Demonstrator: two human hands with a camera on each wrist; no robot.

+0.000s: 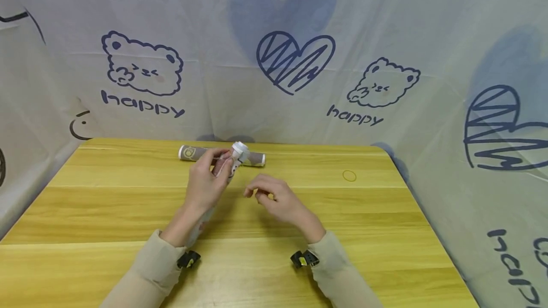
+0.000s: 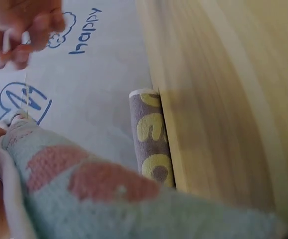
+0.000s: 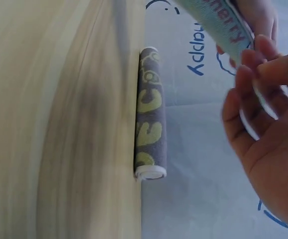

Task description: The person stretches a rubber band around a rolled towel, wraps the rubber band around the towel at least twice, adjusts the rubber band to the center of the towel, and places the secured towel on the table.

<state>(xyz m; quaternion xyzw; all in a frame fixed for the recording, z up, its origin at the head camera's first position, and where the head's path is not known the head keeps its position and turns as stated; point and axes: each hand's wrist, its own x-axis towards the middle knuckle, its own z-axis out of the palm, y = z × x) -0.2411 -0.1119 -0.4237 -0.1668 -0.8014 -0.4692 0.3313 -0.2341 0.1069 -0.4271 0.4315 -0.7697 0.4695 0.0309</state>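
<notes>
My left hand grips a rolled-up towel near its upper end, above the table. This towel is pale blue-green with red patches and a white roll end; "cherry" lettering shows in the right wrist view. Just right of that end is my right hand, its fingers curled. Thin yellowish strands of a rubber band run between the right fingers and the towel end in the left wrist view. Where the strands meet the fingers is blurred.
A second rolled towel, grey-brown with yellow lettering, lies along the table's back edge behind the left hand. One thin yellow rubber band lies on the wooden table at right. A printed cloth hangs behind the table.
</notes>
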